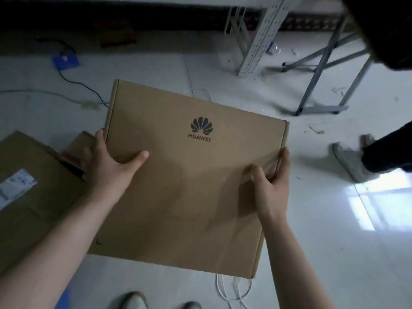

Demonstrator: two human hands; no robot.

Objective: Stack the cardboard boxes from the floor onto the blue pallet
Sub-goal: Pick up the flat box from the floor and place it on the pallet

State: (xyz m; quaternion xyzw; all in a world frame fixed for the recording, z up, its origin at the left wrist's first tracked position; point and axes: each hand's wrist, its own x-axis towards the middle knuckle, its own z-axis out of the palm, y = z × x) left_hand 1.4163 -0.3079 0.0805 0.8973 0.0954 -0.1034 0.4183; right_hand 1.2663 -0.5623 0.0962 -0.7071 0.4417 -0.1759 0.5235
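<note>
A flat brown cardboard box (189, 181) with a black HUAWEI logo on its top fills the middle of the view, held above the pale floor. My left hand (111, 166) grips its left edge, thumb on top and fingers underneath. My right hand (270, 181) grips its right edge the same way. Another cardboard box (33, 192) with a white label lies at the left, and a corner of a third box (81, 141) peeks out behind my left hand. A small patch of blue (63, 298) shows at the bottom left; I cannot tell whether it is the pallet.
Another person's shoe and dark trouser leg (356, 159) stand at the right. Grey metal frame legs (318, 70) and a perforated rail (260, 39) are at the back right. Cables (82, 85) and a blue device (65, 61) lie at the back left, white cable (234, 288) and my shoes (136, 299) below.
</note>
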